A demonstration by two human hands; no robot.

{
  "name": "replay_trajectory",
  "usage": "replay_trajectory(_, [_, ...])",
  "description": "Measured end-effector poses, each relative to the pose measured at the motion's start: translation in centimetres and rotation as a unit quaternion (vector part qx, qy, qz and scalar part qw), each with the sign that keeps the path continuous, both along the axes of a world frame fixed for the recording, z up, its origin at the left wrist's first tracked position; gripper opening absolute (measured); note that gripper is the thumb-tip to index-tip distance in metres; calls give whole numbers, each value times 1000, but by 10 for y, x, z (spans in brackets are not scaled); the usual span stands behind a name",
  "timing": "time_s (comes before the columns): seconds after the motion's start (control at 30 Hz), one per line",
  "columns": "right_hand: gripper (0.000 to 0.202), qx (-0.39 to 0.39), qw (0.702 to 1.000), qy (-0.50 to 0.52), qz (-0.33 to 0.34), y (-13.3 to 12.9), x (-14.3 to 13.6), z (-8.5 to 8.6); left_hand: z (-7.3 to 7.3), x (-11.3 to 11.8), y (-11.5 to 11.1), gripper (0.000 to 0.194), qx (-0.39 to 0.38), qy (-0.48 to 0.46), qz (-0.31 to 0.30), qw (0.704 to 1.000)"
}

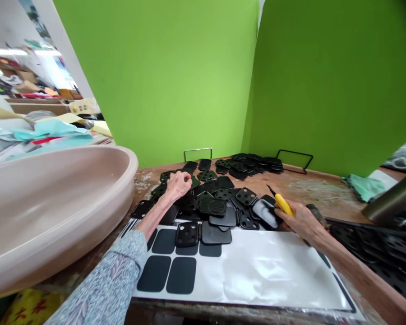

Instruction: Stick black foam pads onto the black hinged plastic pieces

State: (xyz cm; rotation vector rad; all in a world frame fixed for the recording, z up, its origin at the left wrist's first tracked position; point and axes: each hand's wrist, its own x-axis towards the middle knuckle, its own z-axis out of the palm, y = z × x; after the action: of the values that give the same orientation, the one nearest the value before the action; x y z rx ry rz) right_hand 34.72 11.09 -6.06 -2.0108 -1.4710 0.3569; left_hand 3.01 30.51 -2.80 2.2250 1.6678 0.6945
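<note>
My left hand (179, 184) reaches over a spread of black plastic plates (216, 206), its thumb and forefinger curled into a pinch. Whether a plate is between the fingertips cannot be made out. On the right, my right hand (299, 217) is closed around a yellow craft knife (284, 205), with the dark blade pointing up and left. Its fingers also touch the edge of a shiny black plate (266, 214). Some plates have round holes; others are smooth. Below them lies a white backing sheet (257, 271) with black rounded-square stickers (182, 275) at its left.
A large pale pink basin (122, 198) stands at the left edge. Green panels (162, 81) rise behind the wooden table (318, 189). More black plates (375, 243), a metal cylinder (392, 198) and a green cloth (367, 187) are at the right.
</note>
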Motion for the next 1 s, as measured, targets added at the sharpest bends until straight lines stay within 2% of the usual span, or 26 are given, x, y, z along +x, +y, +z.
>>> replay_trajectory(0.1, [17, -26, 999, -33, 14, 4, 4, 0, -5, -15, 0, 20, 29, 12, 45, 998])
replay_trajectory(0.23, [18, -45, 996, -75, 12, 8, 5, -1, -13, -29, 0, 26, 66, -2, 65, 996])
replay_trajectory(0.4, [23, -48, 990, -129, 5, 10, 5, -1, -26, -31, -1, 26, 98, -44, 75, 991])
replay_trajectory(0.5, [24, -32, 985, -167, 7, 8, -5, 8, -36, -30, -1, 26, 111, -62, 84, 988])
replay_trajectory(0.57, [21, -14, 982, -180, 49, 9, -24, 18, -42, -29, 0, 25, 118, -71, 88, 986])
replay_trajectory(0.67, [21, 5, 970, -159, 184, 17, -64, 30, -46, -27, 2, 25, 126, -82, 91, 985])
replay_trajectory(0.73, [27, 13, 955, -144, 258, 29, -90, 32, -44, -27, 2, 26, 129, -90, 92, 983])
replay_trajectory(0.8, [38, 12, 945, -145, 294, 42, -109, 29, -37, -27, -1, 26, 132, -98, 91, 982])
replay_trajectory(0.87, [42, 1, 942, -140, 306, 54, -119, 25, -26, -30, -7, 26, 135, -108, 85, 981])
replay_trajectory(1.0, [34, -9, 946, -105, 306, 62, -122, 25, 1, -44, -31, 26, 114, -132, 42, 984])
